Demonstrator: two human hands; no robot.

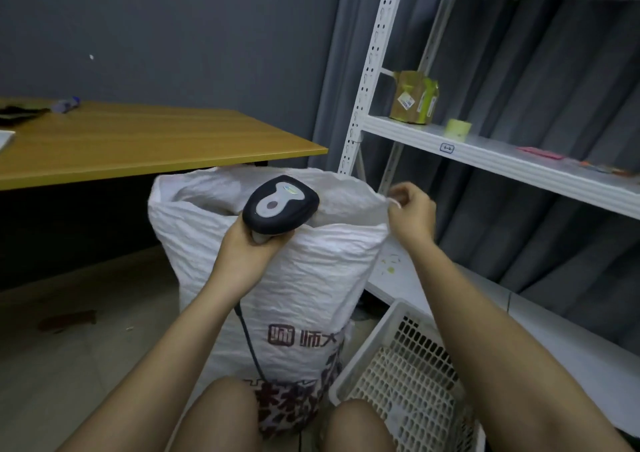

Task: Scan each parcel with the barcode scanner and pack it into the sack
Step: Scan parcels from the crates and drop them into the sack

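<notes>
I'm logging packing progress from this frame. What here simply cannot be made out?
Head view only:
- Inside of the sack: hidden by its own front wall and the barcode scanner.
- Label on the shelf parcel: too small to read.
- Basket contents: blurred, and cut off by the right arm.

The wooden surface (pixel 145 140) at left carries a purple-blue marker (pixel 65 104) and a dark item at its far edge; the white shelf (pixel 485 155) bears a taped cardboard parcel (pixel 414 98), a tape roll (pixel 458 128) beside it, and a pink slip (pixel 540 153); the tiled floor (pixel 86 365) holds the white sack (pixel 304 278) and a white basket (pixel 408 375).
</notes>
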